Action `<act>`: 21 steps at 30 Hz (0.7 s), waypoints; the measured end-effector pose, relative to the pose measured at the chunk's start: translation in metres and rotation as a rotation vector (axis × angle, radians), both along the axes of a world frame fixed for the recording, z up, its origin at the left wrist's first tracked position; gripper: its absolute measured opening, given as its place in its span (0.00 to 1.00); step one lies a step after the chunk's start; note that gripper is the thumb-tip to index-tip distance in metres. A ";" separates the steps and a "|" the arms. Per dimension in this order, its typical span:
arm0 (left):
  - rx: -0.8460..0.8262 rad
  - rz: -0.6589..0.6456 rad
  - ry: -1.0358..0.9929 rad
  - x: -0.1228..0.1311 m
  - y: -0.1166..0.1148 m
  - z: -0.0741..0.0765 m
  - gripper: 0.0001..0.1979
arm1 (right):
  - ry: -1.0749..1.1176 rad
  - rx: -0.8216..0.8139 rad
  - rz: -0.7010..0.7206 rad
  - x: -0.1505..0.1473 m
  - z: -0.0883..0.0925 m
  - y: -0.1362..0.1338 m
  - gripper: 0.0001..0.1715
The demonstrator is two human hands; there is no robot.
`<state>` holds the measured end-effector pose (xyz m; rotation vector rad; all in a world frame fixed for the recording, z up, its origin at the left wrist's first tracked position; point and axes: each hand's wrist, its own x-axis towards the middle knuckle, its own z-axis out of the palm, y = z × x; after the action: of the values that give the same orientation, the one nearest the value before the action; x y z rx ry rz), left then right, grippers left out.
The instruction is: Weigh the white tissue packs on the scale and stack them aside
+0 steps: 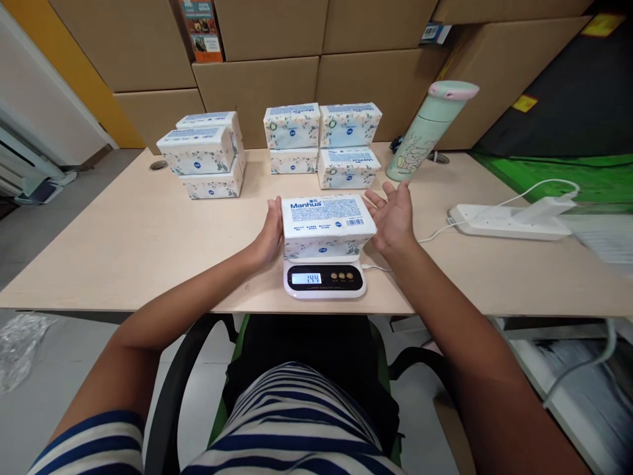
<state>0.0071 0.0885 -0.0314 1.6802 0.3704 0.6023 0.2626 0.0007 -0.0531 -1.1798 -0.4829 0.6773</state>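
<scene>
A white Manhua tissue pack with blue print rests on a digital kitchen scale, whose lit display seems to read 1.44. Along the pack's left side my left hand is held with fingers stretched out, touching it or nearly so. My right hand is at the pack's right side, palm turned up and fingers spread, holding nothing. The pack hides the scale's weighing plate.
Tissue packs stand stacked at the back left and back centre. A green flask stands behind my right hand. On the right lies a white power strip with a cable. Cardboard boxes wall the table's far side.
</scene>
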 end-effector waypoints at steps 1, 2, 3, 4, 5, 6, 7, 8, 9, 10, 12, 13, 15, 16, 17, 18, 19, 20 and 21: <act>-0.005 0.006 0.004 0.006 0.002 0.000 0.52 | -0.023 -0.010 0.013 0.003 -0.002 0.001 0.57; 0.012 0.025 0.012 0.010 0.006 -0.003 0.52 | -0.050 -0.020 0.028 0.006 -0.005 0.002 0.58; 0.032 0.050 0.018 0.012 0.012 -0.007 0.52 | -0.075 -0.028 0.041 0.009 -0.007 0.002 0.59; 0.051 0.085 0.020 0.012 0.019 -0.013 0.51 | -0.091 -0.033 0.050 0.012 -0.008 0.003 0.60; 0.066 0.124 0.022 0.010 0.027 -0.020 0.51 | -0.096 -0.036 0.053 0.014 -0.009 0.003 0.60; 0.073 0.164 0.023 0.006 0.033 -0.028 0.50 | -0.092 -0.038 0.055 0.015 -0.010 0.003 0.60; 0.074 0.199 0.026 0.001 0.038 -0.036 0.49 | -0.084 -0.042 0.060 0.015 -0.011 0.002 0.60; 0.073 0.227 0.028 -0.003 0.041 -0.043 0.48 | -0.079 -0.051 0.073 0.015 -0.011 0.002 0.60; 0.075 0.249 0.027 -0.008 0.042 -0.049 0.47 | -0.083 -0.064 0.096 0.014 -0.011 0.002 0.61; 0.083 0.259 0.025 -0.011 0.041 -0.054 0.46 | -0.100 -0.078 0.125 0.013 -0.012 0.002 0.62; 0.114 0.258 0.014 -0.013 0.037 -0.057 0.46 | -0.166 -0.097 0.182 0.012 -0.013 0.003 0.64; 0.132 0.251 0.010 -0.012 0.034 -0.057 0.46 | -0.210 -0.099 0.202 0.012 -0.015 0.003 0.65; 0.155 0.243 0.008 -0.009 0.026 -0.054 0.46 | -0.302 -0.095 0.226 0.013 -0.017 0.005 0.64; 0.156 0.244 0.005 -0.007 0.023 -0.051 0.45 | -0.340 -0.093 0.231 0.015 -0.019 0.005 0.63; 0.148 0.245 -0.003 -0.006 0.020 -0.050 0.46 | -0.366 -0.092 0.230 0.017 -0.020 0.006 0.62; 0.132 0.243 -0.014 -0.005 0.018 -0.048 0.46 | -0.380 -0.092 0.227 0.019 -0.021 0.007 0.62; 0.116 0.239 -0.027 -0.005 0.018 -0.047 0.47 | -0.388 -0.094 0.224 0.021 -0.023 0.008 0.62; 0.107 0.236 -0.041 -0.005 0.018 -0.047 0.47 | -0.394 -0.096 0.226 0.023 -0.024 0.009 0.63; 0.125 0.237 -0.051 -0.006 0.019 -0.048 0.48 | -0.403 -0.097 0.234 0.025 -0.025 0.010 0.63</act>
<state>0.0011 0.1075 -0.0796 1.7492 0.5076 0.8568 0.2877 0.0109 -0.0783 -1.3709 -0.9464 0.6686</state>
